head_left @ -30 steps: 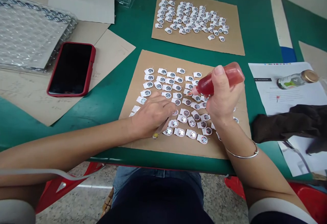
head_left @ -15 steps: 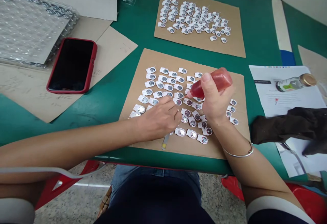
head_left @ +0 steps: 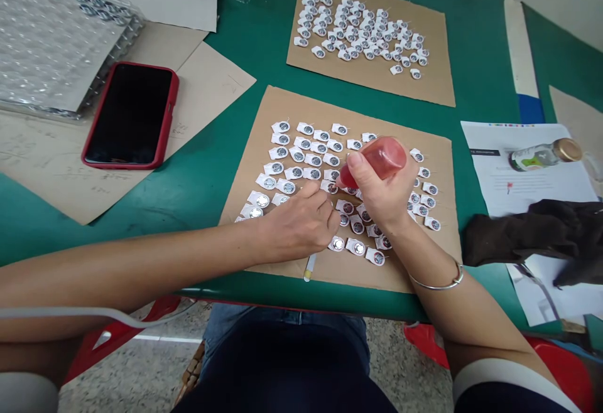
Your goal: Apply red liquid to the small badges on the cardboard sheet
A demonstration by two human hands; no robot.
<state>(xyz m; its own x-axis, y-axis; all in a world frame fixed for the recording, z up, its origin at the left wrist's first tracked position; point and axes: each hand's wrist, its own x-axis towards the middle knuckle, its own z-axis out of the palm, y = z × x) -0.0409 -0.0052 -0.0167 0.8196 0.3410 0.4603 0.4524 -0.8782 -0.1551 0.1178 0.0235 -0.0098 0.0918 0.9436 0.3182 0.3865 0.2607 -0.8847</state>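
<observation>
In the head view my right hand (head_left: pixel 389 193) is wrapped round a small red translucent squeeze bottle (head_left: pixel 384 159). The bottle tilts down to the left, its tip close to my left fingers. My left hand (head_left: pixel 301 225) is closed, fingers bent and pinched, over a slim pale stick with a yellowish end (head_left: pixel 309 268); the stick's other end is hidden under the hand. Both hands are above a brown cardboard sheet (head_left: pixel 277 107) with rows of small white tags bearing round silvery discs (head_left: pixel 355 247). One such tag (head_left: pixel 328 186) lies right by my left fingertips. My hands cover some tags.
Behind lies a second cardboard sheet (head_left: pixel 433 90) with many similar tags. To the left are a red-cased phone (head_left: pixel 129 115) and a clear bubbled plastic pack (head_left: pixel 56 49). At right are printed paper (head_left: pixel 490 181), a small glass jar (head_left: pixel 541 154) and dark cloth (head_left: pixel 532 231).
The red bottle and my right hand have moved left and slightly down, closer to my left hand. My left hand has shifted slightly right, and the stick's yellowish end with it.
</observation>
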